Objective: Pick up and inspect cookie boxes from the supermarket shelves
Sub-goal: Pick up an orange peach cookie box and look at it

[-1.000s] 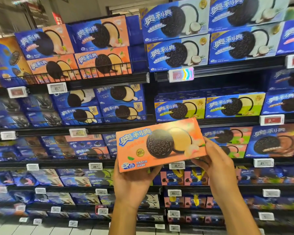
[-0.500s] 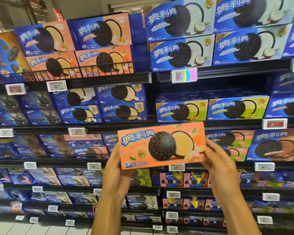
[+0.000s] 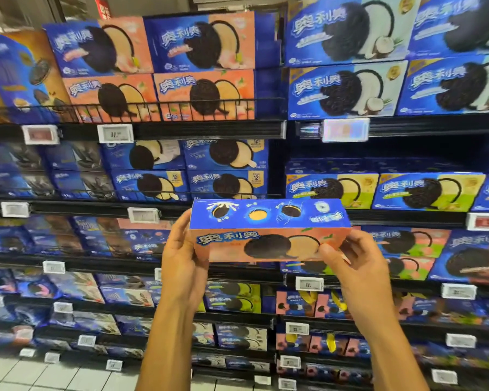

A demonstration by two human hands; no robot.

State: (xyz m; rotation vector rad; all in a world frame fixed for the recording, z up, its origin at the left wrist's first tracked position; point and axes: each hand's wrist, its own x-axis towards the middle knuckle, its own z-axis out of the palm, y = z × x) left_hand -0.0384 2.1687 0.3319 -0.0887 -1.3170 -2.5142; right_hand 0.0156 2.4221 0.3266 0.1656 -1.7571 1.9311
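step: inspecting | box (image 3: 268, 231) off the shelves (image 3: 209, 131), at centre, tilted so blue top panel shows | left hand (image 3: 181, 258) grips its 9 o'clock end, right hand (image 3: 350, 263) pinches 3 o'clock end | done: pick-up | left: more faces, other boxes

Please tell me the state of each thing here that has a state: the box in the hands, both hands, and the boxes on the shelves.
orange cookie box: off the shelf, held in the air, closed, tilted so its blue top side shows.
left hand: grips the box's left end.
right hand: grips the box's right end.
boxes on the shelves: closed, stacked in rows.
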